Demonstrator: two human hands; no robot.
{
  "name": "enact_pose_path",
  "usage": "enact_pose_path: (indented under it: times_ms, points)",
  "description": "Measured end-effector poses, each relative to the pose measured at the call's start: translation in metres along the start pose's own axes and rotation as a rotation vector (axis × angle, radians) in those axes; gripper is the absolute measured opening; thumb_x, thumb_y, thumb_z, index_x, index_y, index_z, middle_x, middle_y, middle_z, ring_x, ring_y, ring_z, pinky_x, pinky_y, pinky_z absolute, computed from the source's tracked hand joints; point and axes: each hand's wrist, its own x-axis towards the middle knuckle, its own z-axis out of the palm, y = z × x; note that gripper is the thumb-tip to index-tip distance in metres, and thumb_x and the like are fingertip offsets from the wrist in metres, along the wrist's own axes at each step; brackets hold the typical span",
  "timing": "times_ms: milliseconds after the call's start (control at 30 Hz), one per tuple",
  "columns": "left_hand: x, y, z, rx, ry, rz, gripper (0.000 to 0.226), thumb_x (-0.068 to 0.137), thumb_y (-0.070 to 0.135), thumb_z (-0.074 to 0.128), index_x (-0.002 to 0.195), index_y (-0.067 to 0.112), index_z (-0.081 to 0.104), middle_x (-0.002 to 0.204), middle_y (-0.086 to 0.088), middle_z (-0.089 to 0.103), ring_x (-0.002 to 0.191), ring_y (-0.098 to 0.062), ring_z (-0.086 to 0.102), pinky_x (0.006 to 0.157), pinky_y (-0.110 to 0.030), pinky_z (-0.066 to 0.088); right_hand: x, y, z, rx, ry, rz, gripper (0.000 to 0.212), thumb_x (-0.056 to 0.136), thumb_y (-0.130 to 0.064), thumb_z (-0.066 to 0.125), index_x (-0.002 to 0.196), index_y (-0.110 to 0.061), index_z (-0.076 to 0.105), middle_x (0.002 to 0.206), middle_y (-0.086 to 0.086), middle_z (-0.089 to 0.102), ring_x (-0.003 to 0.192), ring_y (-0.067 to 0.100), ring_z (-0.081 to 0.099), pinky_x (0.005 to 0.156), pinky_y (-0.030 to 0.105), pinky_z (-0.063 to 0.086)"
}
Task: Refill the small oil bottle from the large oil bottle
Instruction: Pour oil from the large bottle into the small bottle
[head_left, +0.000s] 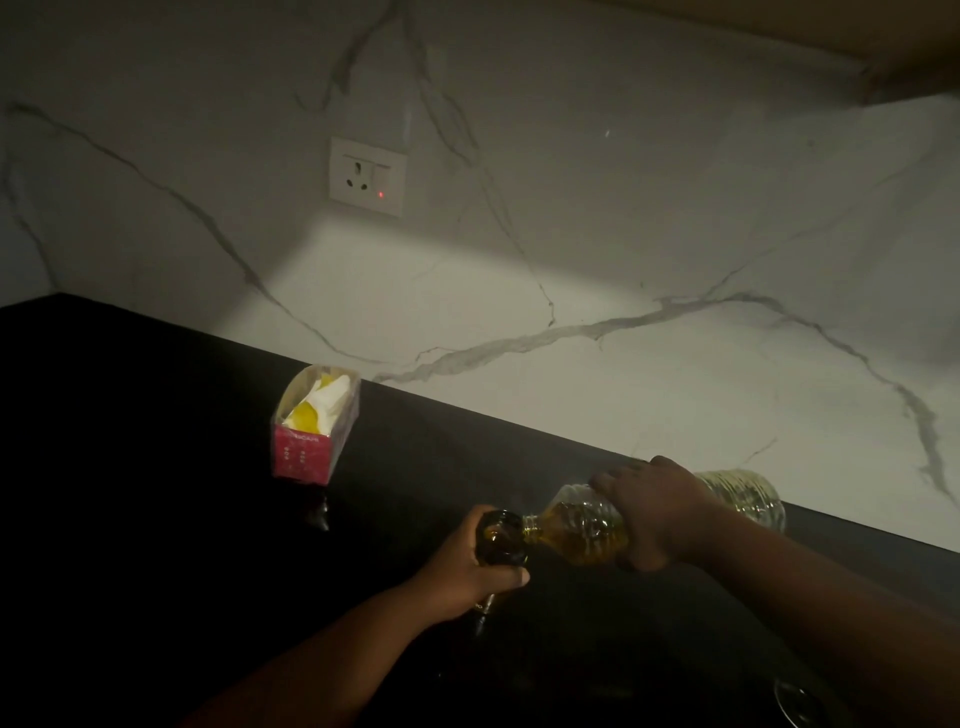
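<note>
Left hand (470, 574) gripping small bottle (501, 540), body lost in dark, right hand (657, 514) clasping tipped large bottle (582, 525)

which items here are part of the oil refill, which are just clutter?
In the job:
- large oil bottle, tipped on its side, gripped by the right hand
- small oil bottle, dark, mouth at the large bottle's neck, held by the left hand

Lying about:
- pink box on the black counter
- wall socket
</note>
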Motion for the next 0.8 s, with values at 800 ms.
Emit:
enact_pose_path:
  times_ms: [800]
  points:
    - [0.0034,-0.0057,0.0000,-0.003,0.010,0.008,0.063,0.058,0.045,0.086,0.103,0.067,0.047,0.113,0.016,0.066,0.109,-0.004,0.063,0.095,-0.032,0.051,-0.0007,-0.0022,-0.0041,-0.026,0.005,0.004,0.068,0.062,-0.059,0.063,0.119,-0.027,0.046,0.108,-0.004,0.060,0.104,0.017,0.058,0.089,0.032,0.040]
